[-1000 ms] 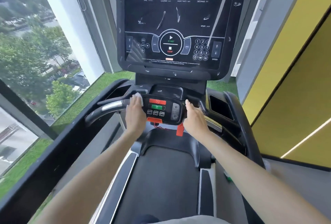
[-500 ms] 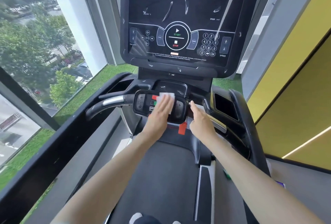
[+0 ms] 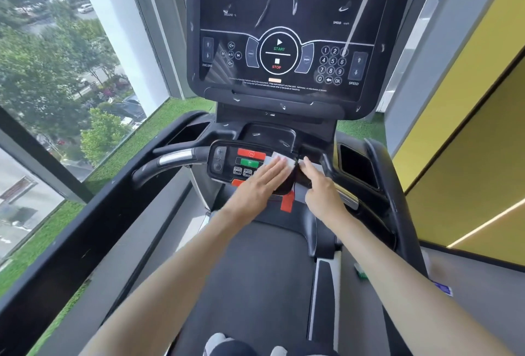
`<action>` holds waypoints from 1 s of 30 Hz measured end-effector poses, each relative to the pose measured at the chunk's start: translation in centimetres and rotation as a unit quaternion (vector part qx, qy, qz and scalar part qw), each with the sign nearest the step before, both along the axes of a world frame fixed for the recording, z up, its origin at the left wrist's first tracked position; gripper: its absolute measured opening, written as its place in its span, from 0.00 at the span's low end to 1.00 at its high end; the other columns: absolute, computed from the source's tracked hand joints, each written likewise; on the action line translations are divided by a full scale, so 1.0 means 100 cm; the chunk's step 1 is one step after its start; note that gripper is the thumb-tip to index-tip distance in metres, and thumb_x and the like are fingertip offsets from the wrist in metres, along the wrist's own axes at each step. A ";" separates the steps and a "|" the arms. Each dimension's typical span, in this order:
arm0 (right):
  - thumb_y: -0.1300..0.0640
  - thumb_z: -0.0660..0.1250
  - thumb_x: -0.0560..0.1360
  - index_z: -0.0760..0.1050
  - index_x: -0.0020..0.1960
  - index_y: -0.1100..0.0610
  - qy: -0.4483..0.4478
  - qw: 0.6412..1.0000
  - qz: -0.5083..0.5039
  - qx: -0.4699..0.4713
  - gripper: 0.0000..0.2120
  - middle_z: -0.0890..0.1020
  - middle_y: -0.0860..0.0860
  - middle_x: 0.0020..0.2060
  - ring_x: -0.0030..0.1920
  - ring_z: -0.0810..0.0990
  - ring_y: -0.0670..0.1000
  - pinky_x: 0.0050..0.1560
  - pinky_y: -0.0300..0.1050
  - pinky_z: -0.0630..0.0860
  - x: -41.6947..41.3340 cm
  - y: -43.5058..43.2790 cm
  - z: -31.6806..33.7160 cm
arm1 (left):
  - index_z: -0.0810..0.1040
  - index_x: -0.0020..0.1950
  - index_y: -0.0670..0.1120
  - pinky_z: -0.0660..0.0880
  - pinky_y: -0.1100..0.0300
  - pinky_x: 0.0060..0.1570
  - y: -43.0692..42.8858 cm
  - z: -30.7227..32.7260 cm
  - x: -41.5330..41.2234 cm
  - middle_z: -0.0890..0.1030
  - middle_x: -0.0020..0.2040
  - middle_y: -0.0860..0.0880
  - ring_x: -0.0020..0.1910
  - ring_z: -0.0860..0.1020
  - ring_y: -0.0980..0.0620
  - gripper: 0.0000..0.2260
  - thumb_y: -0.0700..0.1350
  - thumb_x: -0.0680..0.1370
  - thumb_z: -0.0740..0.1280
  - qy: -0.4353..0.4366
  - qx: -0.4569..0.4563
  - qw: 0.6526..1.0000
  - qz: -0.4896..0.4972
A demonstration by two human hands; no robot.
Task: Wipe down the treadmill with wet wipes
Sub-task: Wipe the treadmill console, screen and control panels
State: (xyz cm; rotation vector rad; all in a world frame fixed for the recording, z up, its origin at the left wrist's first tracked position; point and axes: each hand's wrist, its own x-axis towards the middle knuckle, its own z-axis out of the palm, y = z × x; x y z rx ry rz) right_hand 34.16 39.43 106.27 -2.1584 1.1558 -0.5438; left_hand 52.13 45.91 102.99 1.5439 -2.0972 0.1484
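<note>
1. Treadmill [image 3: 383, 185], seen from the head camera, looking forward and down along the running belt [image 3: 255, 284].
2. Wet wipe [image 3: 290, 164]: a small white sheet lying flat on the right part of the lower control panel [image 3: 224, 162], just right of the red button [image 3: 251, 153] and the green button [image 3: 249, 162].
3. Left hand [image 3: 255, 188]: its grip is not closed. The fingers are straight and together, pressing the wipe against the panel, and they cover most of the sheet (only its far edge and right corner show).
4. Right hand [image 3: 321, 188]: the grip is loose and holds nothing. Its extended fingers reach the panel's right edge, just beside the wipe.
5. Red tag [image 3: 287, 203]: it hangs below the panel, between the two wrists.
6. Console screen [image 3: 284, 28]: dark, upright above the panel, printed with START, STOP and a number pad.
7. Left handlebar [image 3: 173, 158]: it has a silver sensor band and runs left from the panel.
8. Surroundings: a window [image 3: 56, 71] on the left, a strip of green turf [image 3: 159, 134] along its base, and a yellow wall [image 3: 468, 128] on the right.
</note>
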 end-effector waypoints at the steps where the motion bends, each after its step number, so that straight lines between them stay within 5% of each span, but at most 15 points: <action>1: 0.76 0.53 0.72 0.53 0.77 0.59 -0.005 1.000 0.002 0.004 0.35 0.67 0.52 0.72 0.73 0.63 0.52 0.71 0.43 0.61 -0.001 0.000 0.000 | 0.63 0.75 0.40 0.56 0.54 0.73 0.004 -0.001 0.016 0.61 0.76 0.43 0.76 0.53 0.46 0.39 0.22 0.64 0.48 -0.004 -0.016 0.999 0.029; 5: 0.78 0.52 0.71 0.54 0.77 0.59 -0.021 0.999 -0.021 -0.014 0.36 0.68 0.53 0.72 0.73 0.63 0.51 0.70 0.38 0.59 0.002 0.002 -0.006 | 0.59 0.75 0.38 0.63 0.42 0.70 0.006 -0.002 0.021 0.60 0.76 0.40 0.77 0.52 0.44 0.37 0.21 0.66 0.49 0.145 -0.041 0.937 0.315; 9: 0.78 0.52 0.70 0.55 0.76 0.59 -0.033 0.998 -0.039 -0.045 0.36 0.67 0.55 0.72 0.72 0.65 0.53 0.71 0.43 0.61 0.006 0.006 -0.018 | 0.65 0.72 0.34 0.67 0.43 0.67 0.003 -0.020 -0.056 0.67 0.71 0.36 0.73 0.61 0.39 0.27 0.30 0.73 0.48 0.063 -0.050 0.988 0.133; 12: 0.78 0.52 0.71 0.54 0.77 0.59 -0.034 0.997 -0.039 -0.049 0.37 0.67 0.55 0.72 0.73 0.64 0.53 0.72 0.45 0.62 0.005 0.006 -0.020 | 0.68 0.70 0.34 0.65 0.47 0.70 0.008 -0.022 -0.041 0.69 0.70 0.36 0.72 0.64 0.39 0.23 0.31 0.76 0.50 -0.027 -0.045 0.998 0.036; 14: 0.79 0.51 0.70 0.55 0.76 0.59 -0.032 0.998 -0.036 -0.047 0.37 0.68 0.56 0.71 0.72 0.64 0.53 0.72 0.45 0.62 0.005 0.005 -0.020 | 0.67 0.71 0.34 0.59 0.50 0.73 0.023 -0.024 -0.002 0.66 0.72 0.38 0.74 0.62 0.42 0.28 0.29 0.72 0.47 -0.048 -0.048 0.996 0.054; 17: 0.79 0.53 0.69 0.56 0.76 0.60 -0.036 0.997 -0.040 -0.061 0.37 0.68 0.57 0.71 0.72 0.66 0.55 0.72 0.46 0.63 0.007 0.005 -0.022 | 0.63 0.73 0.35 0.48 0.59 0.75 0.046 -0.032 0.057 0.59 0.75 0.41 0.76 0.54 0.47 0.37 0.21 0.64 0.49 0.024 -0.051 0.976 0.212; 20: 0.79 0.54 0.69 0.58 0.75 0.62 -0.029 0.994 -0.052 -0.096 0.36 0.68 0.58 0.70 0.71 0.66 0.56 0.70 0.41 0.61 0.009 0.009 -0.023 | 0.60 0.75 0.35 0.52 0.51 0.76 0.039 -0.035 0.049 0.60 0.75 0.38 0.76 0.53 0.43 0.41 0.17 0.62 0.56 0.100 -0.043 0.944 0.310; 26: 0.79 0.54 0.69 0.58 0.75 0.62 -0.018 0.992 -0.059 -0.110 0.36 0.67 0.58 0.71 0.71 0.65 0.57 0.70 0.44 0.63 0.011 0.011 -0.026 | 0.66 0.71 0.32 0.53 0.50 0.75 0.036 -0.039 -0.038 0.67 0.72 0.38 0.74 0.60 0.42 0.25 0.28 0.74 0.47 0.039 -0.025 0.995 0.092; 30: 0.78 0.54 0.71 0.59 0.75 0.62 -0.014 0.991 -0.065 -0.113 0.34 0.69 0.59 0.69 0.70 0.66 0.58 0.69 0.46 0.65 0.013 0.014 -0.022 | 0.63 0.73 0.35 0.56 0.50 0.74 0.048 -0.034 0.025 0.66 0.72 0.37 0.73 0.61 0.42 0.28 0.30 0.73 0.47 0.001 -0.014 0.994 0.112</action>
